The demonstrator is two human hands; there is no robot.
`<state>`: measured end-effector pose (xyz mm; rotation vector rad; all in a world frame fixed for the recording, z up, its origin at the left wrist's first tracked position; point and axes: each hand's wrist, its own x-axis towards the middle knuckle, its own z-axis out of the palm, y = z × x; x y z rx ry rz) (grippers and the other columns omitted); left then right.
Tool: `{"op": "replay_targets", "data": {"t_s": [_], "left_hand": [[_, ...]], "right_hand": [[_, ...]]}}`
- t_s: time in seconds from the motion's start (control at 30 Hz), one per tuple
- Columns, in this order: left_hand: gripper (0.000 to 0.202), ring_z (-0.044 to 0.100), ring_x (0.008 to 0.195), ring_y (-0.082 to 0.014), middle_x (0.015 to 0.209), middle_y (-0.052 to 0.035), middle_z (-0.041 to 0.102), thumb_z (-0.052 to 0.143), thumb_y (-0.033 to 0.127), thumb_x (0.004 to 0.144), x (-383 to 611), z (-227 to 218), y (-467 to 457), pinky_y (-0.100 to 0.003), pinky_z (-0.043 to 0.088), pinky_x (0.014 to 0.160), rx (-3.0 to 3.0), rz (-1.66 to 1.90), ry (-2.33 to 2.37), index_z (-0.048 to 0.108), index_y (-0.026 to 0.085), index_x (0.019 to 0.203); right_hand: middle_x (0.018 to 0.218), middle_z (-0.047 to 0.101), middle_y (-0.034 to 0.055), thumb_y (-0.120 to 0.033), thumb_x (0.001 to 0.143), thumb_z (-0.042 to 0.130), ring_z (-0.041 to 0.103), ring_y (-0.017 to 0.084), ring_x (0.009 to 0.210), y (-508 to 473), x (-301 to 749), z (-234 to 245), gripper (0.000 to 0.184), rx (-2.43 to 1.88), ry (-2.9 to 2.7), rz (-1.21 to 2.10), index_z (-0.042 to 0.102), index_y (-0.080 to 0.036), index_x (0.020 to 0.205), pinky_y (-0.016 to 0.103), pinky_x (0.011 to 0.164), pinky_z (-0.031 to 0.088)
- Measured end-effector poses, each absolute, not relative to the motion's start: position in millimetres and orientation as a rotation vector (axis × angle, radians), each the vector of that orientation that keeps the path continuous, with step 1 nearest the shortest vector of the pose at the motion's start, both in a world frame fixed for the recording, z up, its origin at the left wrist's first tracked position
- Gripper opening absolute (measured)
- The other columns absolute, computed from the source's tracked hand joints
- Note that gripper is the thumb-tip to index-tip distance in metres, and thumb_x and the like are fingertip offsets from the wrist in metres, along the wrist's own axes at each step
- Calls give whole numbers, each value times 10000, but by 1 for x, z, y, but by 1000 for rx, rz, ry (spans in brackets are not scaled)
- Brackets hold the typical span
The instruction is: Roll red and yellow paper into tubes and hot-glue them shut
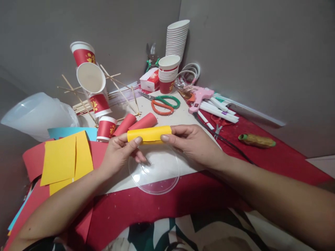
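Observation:
A rolled yellow paper tube [150,134] lies level between both hands, its long edge facing me. My left hand [123,150] pinches its left end, thumb on the front and a finger at the open end. At the right end, my right hand [192,141] grips it with the thumb on the seam and fingers behind. Just behind the tube rest two red paper rolls [143,122]. Under the hands lies a round clear plastic lid [157,174], on a white sheet [188,169]. Near my left hand stands a red paper cup [106,128].
Yellow paper sheets [60,158] overlap red and blue ones at left. Scissors [163,104] lie behind the rolls. At right are a pink glue gun [201,97] with its black cord, white sticks [218,109] and a thread spool [256,140]. Stacked cups [169,75] stand at the back.

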<state>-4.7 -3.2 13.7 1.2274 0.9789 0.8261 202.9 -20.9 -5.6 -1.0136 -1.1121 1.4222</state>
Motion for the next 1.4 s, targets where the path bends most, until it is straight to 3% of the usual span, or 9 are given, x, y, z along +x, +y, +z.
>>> {"op": "replay_targets", "data": {"t_s": [0.2,0.37,0.57,0.7,0.8,1.0,1.1,1.3,1.4], "left_hand": [[242,651,470,-118,557,-33,700,742,337,817,-6,14,2,-165,492,444,1146,818,955,713,123,926],[216,621,454,-108,559,-25,700,726,329,828,-6,15,-1,-184,507,476,1215,849,973,724,134,921],[71,703,702,-209,769,-66,757,688,247,822,-21,18,-11,-333,570,710,2187,1039,1077,753,220,818],[179,617,537,-210,636,-79,698,599,257,837,-29,12,-3,-351,544,550,2727,949,629,704,246,693],[268,596,537,-208,588,-79,653,500,202,861,-24,11,-2,-375,577,605,2918,796,533,701,242,688],[199,691,731,-247,680,-92,685,557,185,850,-16,12,-10,-484,580,842,2721,674,608,716,235,742],[174,718,919,-280,764,-95,724,581,159,835,-16,11,-11,-526,526,965,2587,630,626,721,237,768],[205,698,1057,-302,865,-107,764,539,163,840,-16,10,-10,-535,497,1014,2640,521,587,725,233,792],[198,704,1037,-304,848,-102,763,560,161,829,-17,11,-8,-538,496,1012,2604,542,568,729,242,766]], "right_hand": [[552,498,-61,-347,666,824,390,53,509,-19,203,-10,218,-1057,-1069,1382,716,-160,690,209,519,380],[640,558,-27,-363,688,796,434,76,561,-24,204,-4,229,-1113,-1207,1227,685,-167,645,235,548,411],[746,669,-4,-275,673,793,492,85,588,-23,203,-3,208,-1043,-1219,1240,757,-204,864,217,515,416],[660,633,-31,-219,644,791,483,66,514,-19,204,-10,260,-992,-1064,1431,753,-193,900,203,484,418],[678,648,-9,-211,675,750,511,70,511,-17,206,-11,195,-992,-972,1551,748,-172,866,200,480,435],[799,669,36,-186,682,688,595,127,620,-14,208,-8,156,-912,-822,1704,716,-155,833,234,505,527],[701,615,19,-233,691,664,573,139,584,-12,209,-10,116,-883,-688,1696,687,-155,774,270,491,548],[564,546,-14,-306,763,617,557,133,498,-7,212,-13,146,-902,-603,1736,620,-170,712,283,477,555],[645,616,-5,-267,758,658,586,123,500,-8,213,-12,129,-913,-702,1703,642,-166,837,238,433,544]]}}
